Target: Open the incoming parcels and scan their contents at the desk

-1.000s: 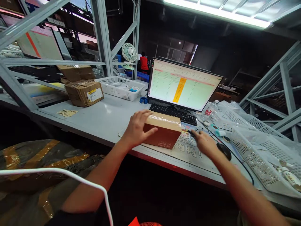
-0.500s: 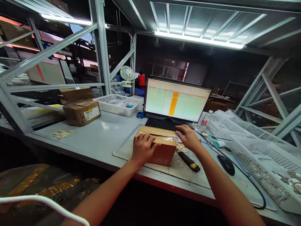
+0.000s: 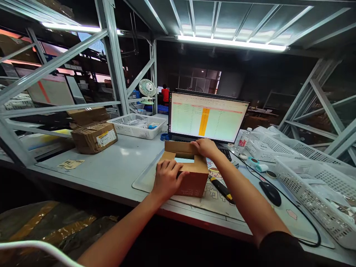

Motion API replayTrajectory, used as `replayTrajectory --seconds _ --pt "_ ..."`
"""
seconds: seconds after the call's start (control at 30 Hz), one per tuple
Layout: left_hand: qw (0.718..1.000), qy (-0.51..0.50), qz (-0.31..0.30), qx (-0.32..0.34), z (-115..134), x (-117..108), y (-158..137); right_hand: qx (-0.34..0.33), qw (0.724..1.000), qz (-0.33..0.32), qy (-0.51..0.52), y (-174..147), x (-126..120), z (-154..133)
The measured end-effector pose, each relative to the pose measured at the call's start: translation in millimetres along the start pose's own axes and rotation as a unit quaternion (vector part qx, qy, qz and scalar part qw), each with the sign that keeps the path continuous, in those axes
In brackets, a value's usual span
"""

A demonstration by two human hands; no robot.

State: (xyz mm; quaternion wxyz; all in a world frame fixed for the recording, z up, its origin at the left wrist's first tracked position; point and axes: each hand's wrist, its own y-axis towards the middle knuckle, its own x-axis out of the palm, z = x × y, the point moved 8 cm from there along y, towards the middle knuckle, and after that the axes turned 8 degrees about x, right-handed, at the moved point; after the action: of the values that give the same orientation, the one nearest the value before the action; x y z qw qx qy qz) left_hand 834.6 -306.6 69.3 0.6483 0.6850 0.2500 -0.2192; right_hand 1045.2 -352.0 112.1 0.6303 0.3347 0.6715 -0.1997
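A brown cardboard box (image 3: 191,184) sits on the printed desk mat in front of the monitor. Its far flap (image 3: 180,147) stands raised, and through the gap in the top something pale shows inside. My left hand (image 3: 167,177) grips the near left top of the box, fingers bent over it and thumb apart. With fingers closed, my right hand (image 3: 206,148) pinches the right end of the raised flap. A black and yellow utility knife (image 3: 221,189) lies on the mat right of the box, partly behind my right forearm.
Behind the box stand a monitor (image 3: 208,115) and a partly hidden keyboard (image 3: 225,153). A mouse (image 3: 270,193) and white baskets (image 3: 314,207) are on the right. To the left are another carton (image 3: 93,138) and a white basket (image 3: 136,129). A person in red (image 3: 165,95) is far back.
My right hand has moved left onto the far edge of the box and closed on the flap. That flap has swung up, opening the top. My left hand stays on the box.
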Motion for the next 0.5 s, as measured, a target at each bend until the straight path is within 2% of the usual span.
replayTrajectory --seconds 0.13,0.23,0.27,0.3,0.37,0.43,0.5 --pt "0.991 -0.034 -0.127 0.017 -12.5 11.9 35.7 0.040 0.992 -0.088 0.077 30.3 35.4 9.5" --pt "0.974 -0.056 -0.219 0.001 -25.5 30.2 65.8 0.047 0.988 -0.119 0.090 39.8 53.4 15.3" --pt "0.971 -0.053 -0.232 -0.009 -28.4 33.5 73.0 0.054 0.987 -0.122 0.093 41.0 56.4 18.4" --pt "0.973 -0.045 -0.226 -0.016 -29.1 33.0 78.0 0.062 0.986 -0.123 0.096 41.5 58.3 21.7" --pt "0.986 -0.024 -0.162 -0.011 -22.3 19.3 78.4 0.077 0.985 -0.119 0.100 41.2 60.2 28.3" --pt "0.997 -0.007 -0.079 0.020 -5.1 -4.9 60.3 0.083 0.984 -0.112 0.108 40.1 60.9 32.3" --pt "0.997 0.007 -0.046 0.056 13.9 -25.4 28.0 0.081 0.984 -0.105 0.117 39.2 61.5 33.4"
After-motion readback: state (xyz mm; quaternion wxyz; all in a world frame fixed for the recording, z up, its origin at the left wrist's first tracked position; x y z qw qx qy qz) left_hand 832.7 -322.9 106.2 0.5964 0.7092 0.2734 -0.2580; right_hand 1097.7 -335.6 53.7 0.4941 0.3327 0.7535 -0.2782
